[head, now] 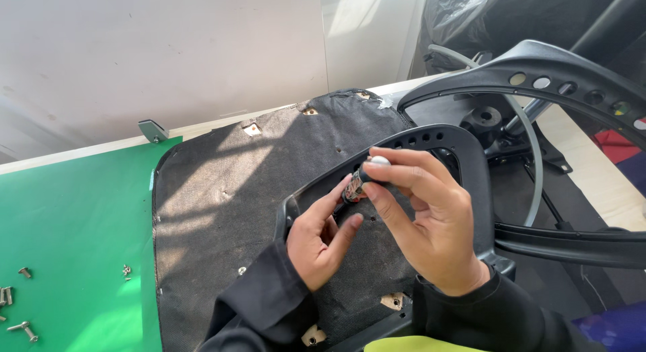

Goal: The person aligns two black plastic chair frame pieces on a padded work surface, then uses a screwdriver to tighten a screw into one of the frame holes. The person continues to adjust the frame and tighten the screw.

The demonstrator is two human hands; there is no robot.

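Fingers of both my hands meet on one small tool over the middle of the seat. Far left, loose silver metal screws [21,303] lie scattered on the flat green work mat [74,217]. Beside the mat, the upturned chair seat base covered in black woven fabric [229,190] lies flat on the table. My left hand [321,241] rests on that fabric, thumb and forefinger closed on the lower end of the short dark screwdriver with a white-capped handle [363,177]. My right hand [420,221] grips the handle, fingers curled around it just below the cap. The screwdriver tilts, its tip towards the seat inside the black plastic armrest loop with a row of holes [464,157]. Further right, a second black plastic armrest frame [558,69] arches over the chair mechanism.
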